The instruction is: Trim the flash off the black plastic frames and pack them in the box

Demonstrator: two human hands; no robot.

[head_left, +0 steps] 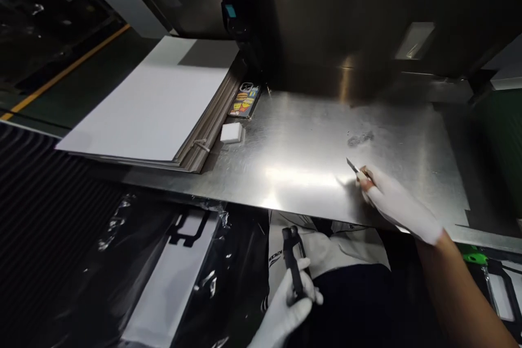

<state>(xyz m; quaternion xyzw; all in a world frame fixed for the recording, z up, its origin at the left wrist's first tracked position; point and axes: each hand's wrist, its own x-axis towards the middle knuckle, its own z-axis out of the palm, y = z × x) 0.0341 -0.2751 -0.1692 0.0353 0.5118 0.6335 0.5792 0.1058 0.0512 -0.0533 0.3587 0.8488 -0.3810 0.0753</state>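
Fingers (364, 178) of the right hand (397, 204) are drawn together, pinching a small blade (352, 166) whose pointed tip rests on the metal sheet (293, 163). The hand wears a white glove with the fingertips bare, and its heel lies on the sheet near the front edge. A dull smudge (360, 138) marks the sheet just beyond the blade tip.

The left hand (287, 310), also gloved in white, is held low in front of the body, below the sheet edge. Its fingers are wrapped closed around a black tool (292, 261) that stands upright out of the fist.

On the sheet's far left corner lie a white block (231, 132) and a phone (244, 100) with a sticker-covered case, both just beside a stack of boards (159, 103) topped with white sheets.
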